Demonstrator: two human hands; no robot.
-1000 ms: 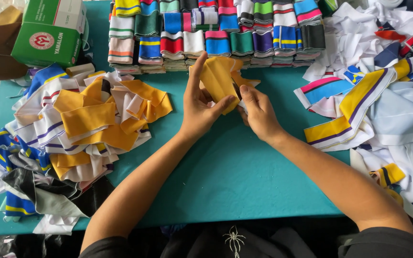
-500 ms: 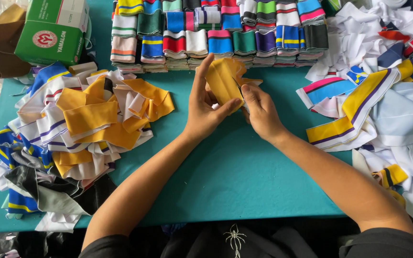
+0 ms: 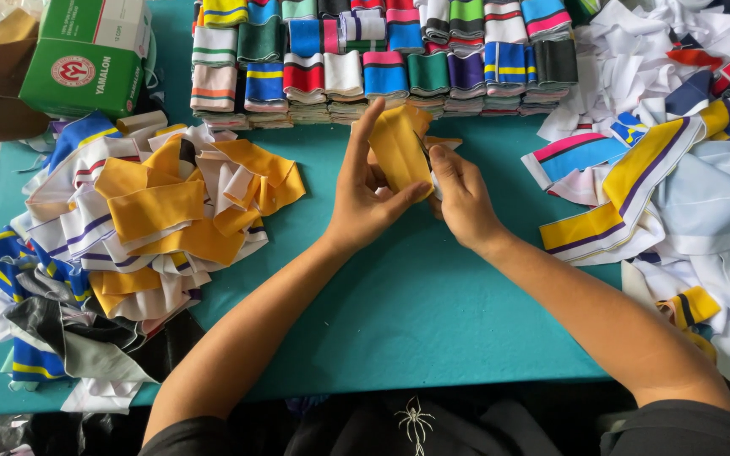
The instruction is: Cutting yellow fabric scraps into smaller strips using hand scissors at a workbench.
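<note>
A yellow knit fabric strip (image 3: 399,148) is held upright above the teal table (image 3: 407,304), pinched between both hands. My left hand (image 3: 365,198) wraps its left side, thumb pressed to the lower front and fingers behind. Against the strip's right edge sits my right hand (image 3: 462,198), fingers curled, gripping it together with a small dark tool whose kind I cannot make out.
A loose heap of yellow, white and blue strips (image 3: 128,245) lies at left. Neat stacks of folded striped ribs (image 3: 382,59) line the back. White and pale blue fabric pieces (image 3: 686,169) pile up at right. A green carton (image 3: 90,55) stands at the back left.
Both hands stay on the yellow strip with only slight finger shifts. The view has barely moved.
</note>
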